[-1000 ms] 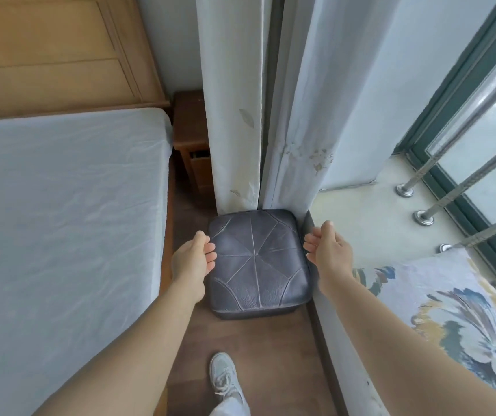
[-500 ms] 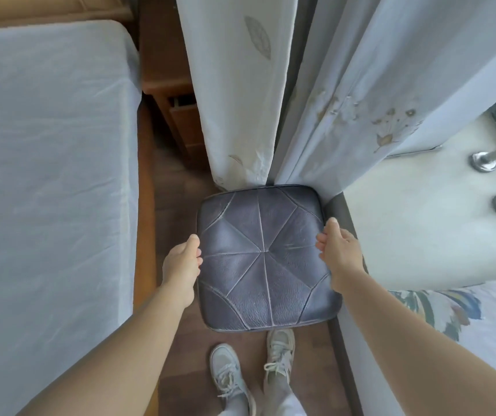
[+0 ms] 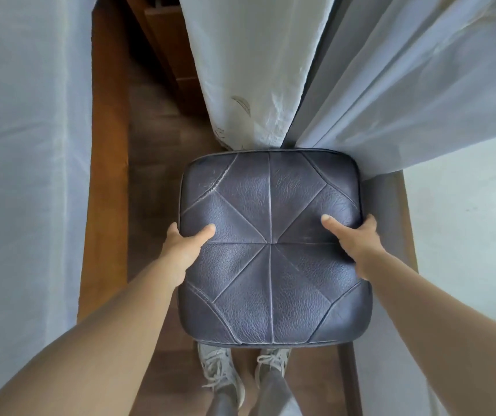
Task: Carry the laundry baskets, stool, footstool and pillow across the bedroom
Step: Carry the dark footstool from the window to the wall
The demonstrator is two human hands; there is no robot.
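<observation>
The footstool (image 3: pixel 273 244) now has a hand clamped on each side, where a moment ago both hovered just off its edges: left hand (image 3: pixel 180 250) and right hand (image 3: pixel 357 244) grip it, thumbs on top. It sits between them, curtain (image 3: pixel 240 70) beyond, likely ready to lift. No containers show.

My fingers (image 3: pixel 172 229) go down the sides of the footstool (image 3: pixel 271 247), so I see only my thumbs. Its base is hidden. My shoes (image 3: pixel 221 375) are partly covered by it.
</observation>
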